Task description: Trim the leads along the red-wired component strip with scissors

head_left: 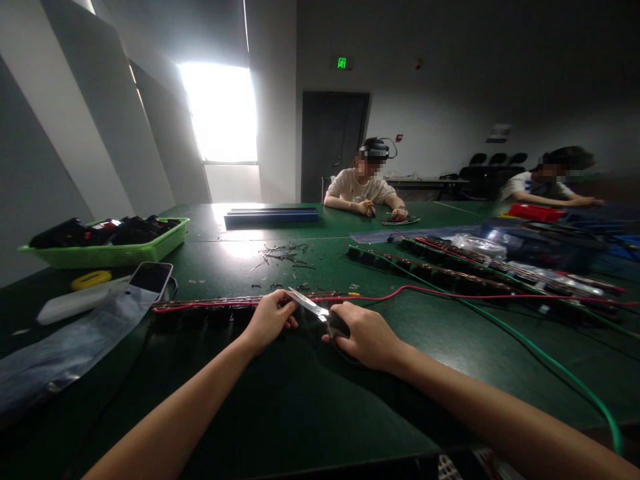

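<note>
Your right hand (369, 333) grips scissors (311, 307), seemingly angled to reach the wired strip (205, 311) where your left hand's (270, 321) hold is unclear

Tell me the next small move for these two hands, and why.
I'd probably ease the left hand slightly back before any cut with the scissors. The right hand grips them, and they point toward the left hand, close beside its fingertips, near the dark strip. Whether anything lies between the blades is too small to tell.
</note>
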Tool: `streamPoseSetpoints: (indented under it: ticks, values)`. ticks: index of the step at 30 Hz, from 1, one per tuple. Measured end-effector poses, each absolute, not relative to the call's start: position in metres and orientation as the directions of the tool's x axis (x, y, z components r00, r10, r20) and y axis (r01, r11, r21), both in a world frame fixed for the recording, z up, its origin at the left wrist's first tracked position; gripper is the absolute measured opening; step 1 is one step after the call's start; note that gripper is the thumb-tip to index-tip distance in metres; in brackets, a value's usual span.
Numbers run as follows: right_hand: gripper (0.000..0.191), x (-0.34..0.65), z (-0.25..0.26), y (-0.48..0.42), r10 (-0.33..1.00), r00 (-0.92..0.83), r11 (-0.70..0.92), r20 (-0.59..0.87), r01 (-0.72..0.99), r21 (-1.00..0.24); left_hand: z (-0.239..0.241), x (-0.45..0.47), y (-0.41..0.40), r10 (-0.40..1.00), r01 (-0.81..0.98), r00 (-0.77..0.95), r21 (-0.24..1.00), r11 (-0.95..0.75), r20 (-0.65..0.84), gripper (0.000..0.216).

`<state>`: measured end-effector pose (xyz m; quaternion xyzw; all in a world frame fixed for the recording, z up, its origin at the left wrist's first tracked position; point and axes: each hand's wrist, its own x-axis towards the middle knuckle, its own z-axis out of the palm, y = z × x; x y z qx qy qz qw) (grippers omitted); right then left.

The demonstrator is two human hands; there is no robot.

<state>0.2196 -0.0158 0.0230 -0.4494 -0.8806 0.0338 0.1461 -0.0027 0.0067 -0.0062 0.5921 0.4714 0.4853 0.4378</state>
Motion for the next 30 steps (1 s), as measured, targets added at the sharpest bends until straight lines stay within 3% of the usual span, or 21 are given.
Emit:
streamPoseSetpoints:
  ticks: [15, 30]
  values:
    - [0.038, 0.2207, 0.023, -0.0155, 0.776, -0.581, 0.626, 0.247, 0.759, -0.18, -0.0064, -0.0022, 0.0057, 0.98, 0.15, 0.097, 0.97, -0.189, 0.176, 0.019]
    - [0.043, 0.217, 0.0215, -0.0178, 0.824, -0.505, 0.556, 0.258, 0.809, -0.19, 0.0, -0.0002, 0.0018, 0.978, 0.168, 0.084, 0.965, -0.201, 0.189, 0.017]
